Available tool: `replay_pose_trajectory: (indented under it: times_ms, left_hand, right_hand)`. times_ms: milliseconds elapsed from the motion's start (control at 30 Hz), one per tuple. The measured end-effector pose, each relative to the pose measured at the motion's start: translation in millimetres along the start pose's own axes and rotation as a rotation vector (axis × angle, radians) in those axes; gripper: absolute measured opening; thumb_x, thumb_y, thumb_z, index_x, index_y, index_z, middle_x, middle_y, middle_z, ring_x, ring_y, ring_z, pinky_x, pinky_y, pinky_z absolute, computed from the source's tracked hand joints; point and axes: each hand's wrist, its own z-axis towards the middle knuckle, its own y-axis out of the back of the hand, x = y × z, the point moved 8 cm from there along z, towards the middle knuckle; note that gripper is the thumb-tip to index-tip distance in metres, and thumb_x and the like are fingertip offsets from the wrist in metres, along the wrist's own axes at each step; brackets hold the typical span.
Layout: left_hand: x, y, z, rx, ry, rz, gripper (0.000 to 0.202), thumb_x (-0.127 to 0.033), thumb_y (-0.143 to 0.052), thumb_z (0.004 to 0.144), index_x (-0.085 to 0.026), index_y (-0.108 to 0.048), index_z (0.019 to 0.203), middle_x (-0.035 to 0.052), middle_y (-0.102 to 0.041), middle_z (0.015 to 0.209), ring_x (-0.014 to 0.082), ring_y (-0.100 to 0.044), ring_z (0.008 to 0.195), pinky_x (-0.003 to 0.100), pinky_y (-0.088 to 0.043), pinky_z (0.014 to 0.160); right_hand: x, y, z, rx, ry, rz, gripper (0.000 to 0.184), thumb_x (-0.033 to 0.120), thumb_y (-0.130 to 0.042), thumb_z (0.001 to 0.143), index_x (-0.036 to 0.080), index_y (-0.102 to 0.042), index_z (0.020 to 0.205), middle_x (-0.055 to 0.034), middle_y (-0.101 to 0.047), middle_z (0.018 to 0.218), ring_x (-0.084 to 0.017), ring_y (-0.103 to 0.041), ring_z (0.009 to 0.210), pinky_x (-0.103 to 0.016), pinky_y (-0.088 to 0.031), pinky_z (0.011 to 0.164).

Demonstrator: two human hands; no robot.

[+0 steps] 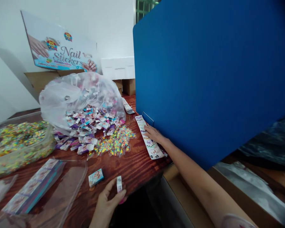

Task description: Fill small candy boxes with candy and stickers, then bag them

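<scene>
Between the thumb and fingers of my left hand point(106, 201) is a small printed box point(119, 183), held upright near the table's front edge. Just left of it, another small blue-and-white box point(96, 178) lies flat on the wood. My right hand point(154, 134) rests with fingers stretched out on a long sticker sheet point(147, 139), beside the blue panel. A heap of small cardboard boxes point(87, 126) spills from a clear plastic bag point(59, 95). Against that heap lies a pile of tiny colourful candy packets point(116, 141).
A clear tub point(49, 136) of colourful candies stands at the left. Nearer lies a plastic bag with a row of boxes point(33, 185). The large blue panel point(204, 79) rises at the right. A Nail Stickers carton point(61, 47) stands behind, and an open cardboard box point(180, 196) sits below the table.
</scene>
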Motion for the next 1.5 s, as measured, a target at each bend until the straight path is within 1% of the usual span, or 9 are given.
replay_pose_trajectory:
  times_ms: [267,433,667,800,900,1133,1300,1433,1500]
  left_hand:
    - [10.0,7.1,8.6,0.007,-0.043,-0.071,0.07,-0.041,-0.085,0.052,-0.018,-0.062,0.114,0.008,-0.073,0.101,0.0279,-0.065,0.102,0.038,-0.055,0.086]
    - [-0.8,5.9,4.5,0.013,-0.05,0.029,0.071,-0.043,-0.085,0.05,-0.018,-0.063,0.113,0.0096,-0.07,0.108,0.0296,-0.065,0.102,0.037,-0.057,0.083]
    - [-30.6,-10.4,2.4,0.042,-0.333,0.324,0.043,-0.043,-0.075,0.064,-0.018,-0.068,0.098,0.0075,-0.071,0.099,0.0264,-0.065,0.094,0.038,-0.051,0.089]
    - [-49.0,-13.6,4.1,-0.103,-0.53,0.551,0.039,-0.039,-0.074,0.064,-0.021,-0.068,0.098,0.0078,-0.069,0.098,0.0278,-0.062,0.094,0.044,-0.046,0.093]
    - [-56.0,-20.9,9.5,-0.081,-0.608,0.566,0.038,-0.035,-0.072,0.067,-0.021,-0.066,0.102,0.008,-0.068,0.102,0.0261,-0.062,0.097,0.043,-0.044,0.095]
    - [-47.3,-27.7,16.0,0.117,-0.371,0.171,0.048,-0.038,-0.073,0.068,-0.017,-0.062,0.11,0.0079,-0.068,0.109,0.0222,-0.064,0.097,0.036,-0.052,0.086]
    - [-47.1,-27.4,10.9,0.194,-0.206,-0.224,0.049,-0.041,-0.074,0.07,-0.021,-0.057,0.112,0.0053,-0.068,0.103,0.0229,-0.066,0.098,0.041,-0.053,0.087]
    - [-54.7,-37.7,9.8,0.33,-0.178,-0.283,0.045,-0.043,-0.067,0.077,-0.027,-0.053,0.117,0.0028,-0.066,0.105,0.0215,-0.067,0.097,0.043,-0.052,0.09]
    - [-61.8,-32.2,11.2,0.299,-0.216,-0.255,0.042,-0.041,-0.068,0.077,-0.025,-0.055,0.114,0.0029,-0.065,0.105,0.0187,-0.066,0.095,0.039,-0.052,0.088]
  right_hand:
    - [-0.9,-3.4,3.1,-0.034,-0.03,0.115,0.024,0.019,-0.059,0.078,0.019,-0.074,0.097,-0.0079,-0.065,0.123,-0.027,-0.044,0.131,-0.041,-0.03,0.111]
    - [13.5,15.6,-4.4,-0.1,-0.014,0.211,0.011,0.02,-0.062,0.074,0.02,-0.073,0.074,-0.0054,-0.074,0.097,-0.025,-0.059,0.112,-0.036,-0.041,0.099]
    - [37.0,58.1,-25.7,-0.176,-0.046,0.398,0.023,0.039,-0.055,0.078,0.018,-0.064,0.073,0.0023,-0.065,0.066,-0.014,-0.057,0.065,-0.023,-0.044,0.06]
    - [47.6,69.8,-35.9,-0.175,-0.097,0.522,0.024,0.042,-0.057,0.075,0.019,-0.061,0.07,0.0021,-0.062,0.061,-0.014,-0.056,0.058,-0.022,-0.043,0.053]
    - [52.1,69.5,-42.2,-0.173,-0.138,0.598,0.024,0.043,-0.059,0.071,0.019,-0.06,0.069,0.0014,-0.063,0.061,-0.014,-0.057,0.055,-0.023,-0.044,0.05]
    - [30.3,57.0,-40.1,-0.24,-0.284,0.643,0.021,0.037,-0.059,0.074,0.016,-0.062,0.075,-0.0032,-0.068,0.065,-0.017,-0.063,0.058,-0.027,-0.051,0.051]
    - [8.2,57.0,-29.1,-0.353,-0.361,0.48,0.019,0.03,-0.055,0.078,0.014,-0.065,0.082,-0.0062,-0.071,0.074,-0.019,-0.065,0.065,-0.027,-0.051,0.055]
    - [5.2,58.2,-25.6,-0.406,-0.384,0.313,0.02,0.023,-0.052,0.079,0.014,-0.068,0.087,-0.0082,-0.072,0.081,-0.019,-0.064,0.073,-0.026,-0.049,0.062]
    - [6.5,54.8,-26.6,-0.392,-0.392,0.247,0.02,0.02,-0.053,0.078,0.015,-0.07,0.088,-0.009,-0.073,0.084,-0.019,-0.064,0.075,-0.026,-0.048,0.065]
